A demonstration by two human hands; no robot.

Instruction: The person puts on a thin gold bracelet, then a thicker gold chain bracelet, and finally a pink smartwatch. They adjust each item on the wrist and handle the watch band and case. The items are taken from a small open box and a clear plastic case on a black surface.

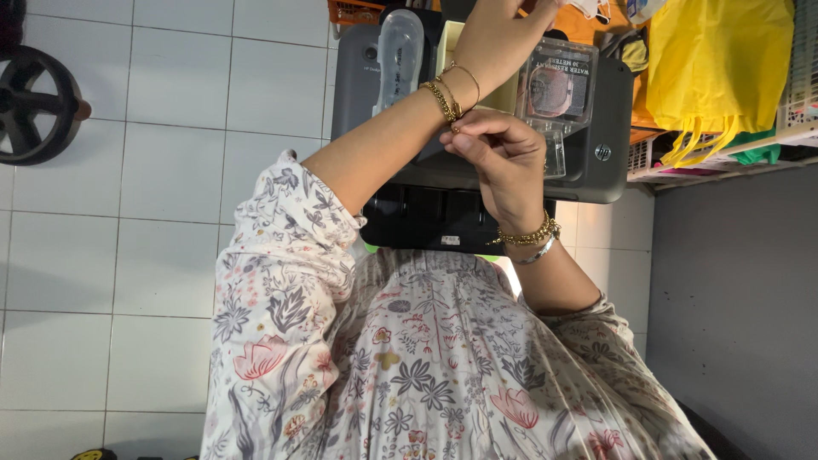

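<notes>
While our right hand (503, 162) pinches the gold chain bracelet (443, 100) on our left wrist (left hand (498, 38) raised, grip unclear) above the grey printer (609, 153), we judge a slipped clasp could drop it.

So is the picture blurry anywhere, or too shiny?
Head view: even indoor light, mostly sharp. The right hand pinching the gold bracelet on the left wrist is clear. The left hand is cut off by the top edge. The clear plastic box and white floor tiles show soft glare; the flowered dress nearest the camera looks slightly soft.
</notes>
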